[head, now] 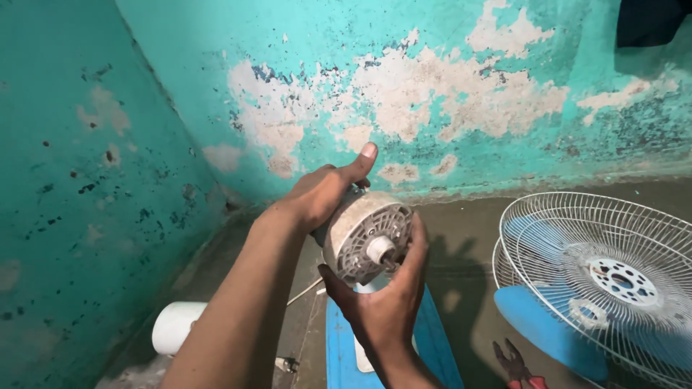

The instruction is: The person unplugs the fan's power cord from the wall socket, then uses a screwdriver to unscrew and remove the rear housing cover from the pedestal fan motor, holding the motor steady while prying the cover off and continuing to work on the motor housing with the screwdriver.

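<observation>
Two hands grip one fan motor (366, 238) — a round, dusty grey-white housing with slotted vents in its face and a short white plastic hub at the middle. It is held up in the air, above the floor (468, 238) and in front of the wall (432, 86). The left hand (324, 193) wraps the back and top of the housing, thumb stretched up and out, fingers (358, 185) clamped on the casing. The right hand (382, 302) cups it from below, thumb on the lower rim, fingers (417, 245) curled tight over the right edge. A thin pale cord (304, 291) trails down from the motor.

Below the hands lies a flat blue plastic piece (339, 346). At right, a white wire fan guard (613, 274) rests over blue fan blades (533, 324) on the grey concrete floor. Red-handled pliers (515, 364) lie just beside the blades. A white cylinder (175, 326) sits at lower left. Turquoise paint flakes off the wall in rough, chalky patches.
</observation>
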